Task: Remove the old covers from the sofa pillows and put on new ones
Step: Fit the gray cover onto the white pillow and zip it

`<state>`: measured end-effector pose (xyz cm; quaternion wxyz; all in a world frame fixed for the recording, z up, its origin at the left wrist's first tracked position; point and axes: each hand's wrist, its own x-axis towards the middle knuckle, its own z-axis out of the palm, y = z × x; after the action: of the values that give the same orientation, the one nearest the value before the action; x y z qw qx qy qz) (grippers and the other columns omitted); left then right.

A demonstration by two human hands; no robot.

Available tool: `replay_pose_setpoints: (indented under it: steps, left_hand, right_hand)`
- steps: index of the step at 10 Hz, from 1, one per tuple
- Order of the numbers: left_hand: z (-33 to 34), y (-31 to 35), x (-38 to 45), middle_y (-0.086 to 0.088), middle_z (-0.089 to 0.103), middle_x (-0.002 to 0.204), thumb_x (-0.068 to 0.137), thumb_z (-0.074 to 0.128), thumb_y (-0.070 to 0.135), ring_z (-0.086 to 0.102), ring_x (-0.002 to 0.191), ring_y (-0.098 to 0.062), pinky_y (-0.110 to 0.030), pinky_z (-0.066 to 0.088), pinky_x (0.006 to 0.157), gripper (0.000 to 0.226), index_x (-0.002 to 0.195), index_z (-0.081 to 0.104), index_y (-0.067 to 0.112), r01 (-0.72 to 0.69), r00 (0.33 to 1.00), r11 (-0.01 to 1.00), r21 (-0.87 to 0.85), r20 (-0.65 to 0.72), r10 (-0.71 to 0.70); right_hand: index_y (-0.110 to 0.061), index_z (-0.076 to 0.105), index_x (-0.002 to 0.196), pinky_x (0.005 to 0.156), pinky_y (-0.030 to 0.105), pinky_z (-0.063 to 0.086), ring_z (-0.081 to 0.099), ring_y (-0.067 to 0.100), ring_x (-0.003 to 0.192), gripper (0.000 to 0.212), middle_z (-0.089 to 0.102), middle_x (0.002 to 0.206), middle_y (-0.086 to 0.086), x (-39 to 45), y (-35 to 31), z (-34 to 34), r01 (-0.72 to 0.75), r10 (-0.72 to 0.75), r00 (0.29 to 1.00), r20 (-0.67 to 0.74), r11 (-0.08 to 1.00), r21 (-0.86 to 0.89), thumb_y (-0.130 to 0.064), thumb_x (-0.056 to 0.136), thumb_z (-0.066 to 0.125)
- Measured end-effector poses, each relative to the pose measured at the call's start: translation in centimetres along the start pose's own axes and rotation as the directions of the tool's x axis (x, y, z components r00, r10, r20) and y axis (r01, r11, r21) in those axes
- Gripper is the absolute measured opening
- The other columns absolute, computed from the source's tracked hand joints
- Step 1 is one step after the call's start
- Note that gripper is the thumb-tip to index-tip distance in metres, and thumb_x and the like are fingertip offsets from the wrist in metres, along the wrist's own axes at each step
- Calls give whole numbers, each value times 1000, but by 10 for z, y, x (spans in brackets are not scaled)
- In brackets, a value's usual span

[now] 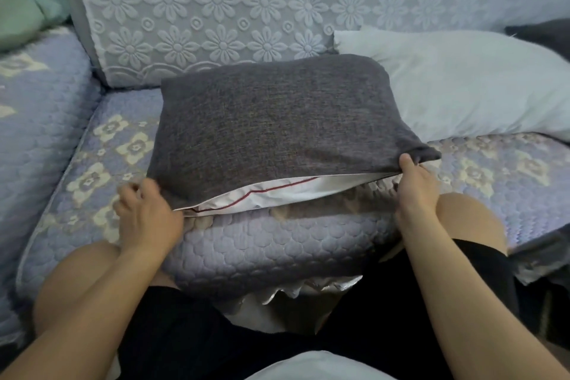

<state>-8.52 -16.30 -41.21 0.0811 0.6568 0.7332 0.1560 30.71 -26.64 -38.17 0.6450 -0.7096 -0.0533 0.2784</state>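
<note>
We pinch the cover (271, 126) mouth at both near corners: left hand (148, 210), right hand (415, 182). The insert (277, 191) lies far of the fingers (opening runs left-right).

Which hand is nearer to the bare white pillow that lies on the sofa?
The right hand. It pinches the grey cover's right corner, just below the bare white pillow. The left hand holds the cover's opposite corner, far to the left.

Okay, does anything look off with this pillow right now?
Only the grey cover: its near edge gapes open, showing the white insert with a red line. Both hands grip that edge.
</note>
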Motion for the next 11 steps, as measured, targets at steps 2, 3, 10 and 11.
replay_pose_setpoints:
  steps: [2, 3, 10, 11]
  left_hand:
    - [-93, 21, 85, -27, 63, 106, 83, 57, -5, 59, 98, -43, -44, 45, 83, 15, 91, 62, 7, 93, 968, 903, -420, -174, -181]
    - [-211, 66, 170, -27, 67, 106, 89, 54, 0, 62, 101, -44, -44, 49, 85, 15, 88, 67, 8, -1, 930, 876, -482, -322, -176]
    - [-305, 62, 219, -16, 66, 98, 83, 57, 1, 60, 93, -38, -46, 53, 85, 18, 81, 65, 17, -71, 779, 893, -444, -584, -229]
    - [-192, 28, 158, -15, 58, 69, 79, 60, -7, 61, 74, -41, -42, 48, 64, 23, 67, 58, 12, 69, 925, 902, -425, -311, -217]
  right_hand:
    - [-14, 56, 58, 64, 44, 50, 57, 29, 60, 40, 56, 61, 13, -9, -121, 67, 286, -281, 957, 68, 954, -85, -47, 79, 64]
    - [-13, 56, 66, 53, 38, 45, 52, 28, 53, 28, 54, 65, 12, 2, -248, 138, 348, -333, 931, 150, 934, -83, -33, 83, 68]
    - [2, 68, 79, 74, 36, 41, 54, 20, 77, 44, 61, 83, 15, 6, -305, 203, 586, -583, 791, 185, 809, 43, -40, 92, 62]
    - [0, 68, 89, 86, 49, 47, 62, 32, 90, 49, 66, 96, 22, 39, -197, 173, 439, -413, 893, 177, 886, -149, -46, 96, 53]
